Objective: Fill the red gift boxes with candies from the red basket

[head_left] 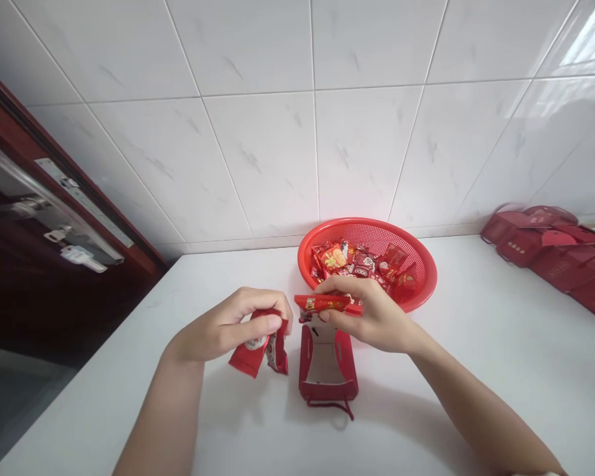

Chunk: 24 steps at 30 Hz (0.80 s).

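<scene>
Tiles (258, 152), pale and glossy, cover the wall behind the white table (500, 350), whose far edge runs along them. Past the table's left edge stands a dark reddish door (10, 297). Toward the right end of the far edge, a cluster of red boxes (550, 258) sits by the wall, running out of my sight. Near the middle of that edge I have a round red basket (429, 277) with perforated sides, well apart from the boxes.

My right hand (371, 317) is in front of the basket and hides part of its near rim; I cannot tell whether they touch. My left hand (228, 330) is above the table, further toward the left edge. Between them, nearer me than the basket, an open carton (347, 363) shows its pale inside; my right hand and what it holds block its far end.

My left fingers curl round what look like two red packets (248, 357). My right thumb and fingers pinch a flat red wrapper (322, 303) above the carton's far end. Wrapped sweets (364, 261) are heaped in the basket, keys (83, 258) hang at the door's lock, and a thin cord (327, 404) droops from the carton toward the near edge.
</scene>
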{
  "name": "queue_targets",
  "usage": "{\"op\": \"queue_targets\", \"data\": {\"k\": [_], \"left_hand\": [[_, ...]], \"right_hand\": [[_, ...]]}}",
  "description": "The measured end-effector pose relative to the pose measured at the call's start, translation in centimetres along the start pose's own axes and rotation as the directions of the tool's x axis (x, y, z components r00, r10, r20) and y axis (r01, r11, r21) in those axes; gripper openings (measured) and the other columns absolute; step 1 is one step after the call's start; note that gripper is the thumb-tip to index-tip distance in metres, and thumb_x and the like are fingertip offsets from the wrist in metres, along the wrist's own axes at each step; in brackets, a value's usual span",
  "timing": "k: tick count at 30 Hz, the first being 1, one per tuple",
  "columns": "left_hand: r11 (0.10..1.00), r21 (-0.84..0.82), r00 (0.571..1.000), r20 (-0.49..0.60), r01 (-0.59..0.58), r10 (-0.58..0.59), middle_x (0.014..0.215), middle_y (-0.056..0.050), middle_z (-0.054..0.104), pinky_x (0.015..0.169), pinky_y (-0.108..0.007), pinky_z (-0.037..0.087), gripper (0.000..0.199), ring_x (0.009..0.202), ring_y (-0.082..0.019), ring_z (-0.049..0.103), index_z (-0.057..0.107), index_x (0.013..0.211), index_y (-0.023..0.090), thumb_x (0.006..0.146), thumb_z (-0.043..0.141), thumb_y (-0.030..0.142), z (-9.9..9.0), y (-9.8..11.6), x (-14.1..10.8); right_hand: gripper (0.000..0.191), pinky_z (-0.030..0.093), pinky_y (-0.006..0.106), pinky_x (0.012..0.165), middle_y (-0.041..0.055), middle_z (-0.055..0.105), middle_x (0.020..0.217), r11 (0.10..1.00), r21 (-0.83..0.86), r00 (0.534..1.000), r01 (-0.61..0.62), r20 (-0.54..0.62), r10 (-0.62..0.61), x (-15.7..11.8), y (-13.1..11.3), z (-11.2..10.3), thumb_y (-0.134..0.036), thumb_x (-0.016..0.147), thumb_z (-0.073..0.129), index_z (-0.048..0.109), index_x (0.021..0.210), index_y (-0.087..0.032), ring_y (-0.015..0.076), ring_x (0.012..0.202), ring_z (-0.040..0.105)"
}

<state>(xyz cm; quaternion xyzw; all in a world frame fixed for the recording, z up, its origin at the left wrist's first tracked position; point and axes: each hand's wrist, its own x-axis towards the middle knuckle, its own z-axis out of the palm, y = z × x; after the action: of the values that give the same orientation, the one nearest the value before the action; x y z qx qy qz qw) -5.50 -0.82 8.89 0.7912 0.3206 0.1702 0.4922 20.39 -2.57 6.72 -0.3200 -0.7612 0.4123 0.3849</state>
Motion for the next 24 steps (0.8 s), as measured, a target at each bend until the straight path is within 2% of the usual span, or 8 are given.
{"op": "queue_targets", "data": {"k": [3,6,9,12,15,19,24], "left_hand": [[0.996,0.088,0.992,0.129,0.005,-0.017,0.098,-0.007,0.070,0.062,-0.025,0.048,0.025,0.063,-0.013,0.060,0.067,0.088,0.017,0.098,0.048,0.032,0.7,1.1,-0.7],[0.980,0.183,0.977,0.211,-0.076,0.037,0.108,-0.008,0.072,0.078,-0.027,0.052,0.024,0.084,-0.019,0.069,0.067,0.083,0.019,0.096,0.047,0.022,2.0,2.3,-1.0],[0.952,0.250,0.960,0.256,-0.179,0.113,0.102,-0.007,0.075,0.091,-0.029,0.051,0.026,0.111,-0.024,0.067,0.065,0.078,0.020,0.095,0.046,0.014,3.4,2.9,-1.1],[0.927,0.304,0.956,0.255,-0.220,0.143,0.110,-0.006,0.076,0.103,-0.033,0.048,0.026,0.122,-0.025,0.063,0.064,0.078,0.021,0.095,0.048,0.012,4.4,2.9,-1.0],[0.904,0.371,0.964,0.232,-0.213,0.132,0.121,-0.006,0.074,0.105,-0.033,0.047,0.024,0.120,-0.025,0.065,0.065,0.078,0.021,0.095,0.050,0.013,4.8,2.7,-1.1],[0.878,0.435,0.968,0.226,-0.197,0.105,0.104,-0.006,0.077,0.096,-0.030,0.050,0.027,0.107,-0.024,0.068,0.064,0.075,0.021,0.096,0.048,0.014,4.9,2.7,-1.3],[0.869,0.452,0.960,0.266,-0.204,0.087,0.096,-0.005,0.075,0.097,-0.028,0.049,0.028,0.101,-0.022,0.067,0.061,0.074,0.022,0.097,0.046,0.015,5.2,2.7,-1.4]], "right_hand": [[0.016,0.051,0.030,0.074,0.0013,0.070,0.091,0.999,-0.019,0.999,-0.038,-0.024,0.038,0.0,0.2,-0.1,-0.012,0.083,0.063,0.067,0.095,-0.021,0.0184,0.085,0.064],[0.012,0.049,0.030,0.073,0.0009,0.065,0.089,0.999,0.034,0.999,-0.030,-0.014,0.030,0.1,0.4,0.1,-0.013,0.083,0.063,0.064,0.093,-0.020,0.0171,0.083,0.060],[0.008,0.049,0.029,0.072,0.0005,0.060,0.089,0.986,0.168,1.000,-0.017,-0.002,0.017,0.2,0.8,0.3,-0.018,0.088,0.064,0.058,0.093,-0.021,0.0159,0.081,0.057],[0.010,0.049,0.029,0.072,0.0003,0.058,0.090,0.969,0.244,0.999,-0.024,0.039,0.015,0.3,1.2,0.4,-0.022,0.091,0.063,0.054,0.095,-0.021,0.0155,0.081,0.057],[0.009,0.047,0.029,0.071,0.0001,0.056,0.089,0.982,0.184,0.996,-0.031,0.090,0.015,0.4,1.6,0.3,-0.024,0.093,0.061,0.053,0.095,-0.021,0.0156,0.081,0.055],[0.010,0.043,0.028,0.066,-0.0011,0.054,0.084,0.996,0.057,0.987,-0.063,0.155,0.053,0.5,1.9,0.1,-0.025,0.095,0.058,0.048,0.094,-0.023,0.0154,0.077,0.050],[0.009,0.041,0.028,0.064,-0.0018,0.054,0.084,0.996,-0.044,0.975,-0.071,0.209,0.079,0.1,1.5,0.2,-0.027,0.099,0.052,0.044,0.097,-0.024,0.0144,0.072,0.049]]}}
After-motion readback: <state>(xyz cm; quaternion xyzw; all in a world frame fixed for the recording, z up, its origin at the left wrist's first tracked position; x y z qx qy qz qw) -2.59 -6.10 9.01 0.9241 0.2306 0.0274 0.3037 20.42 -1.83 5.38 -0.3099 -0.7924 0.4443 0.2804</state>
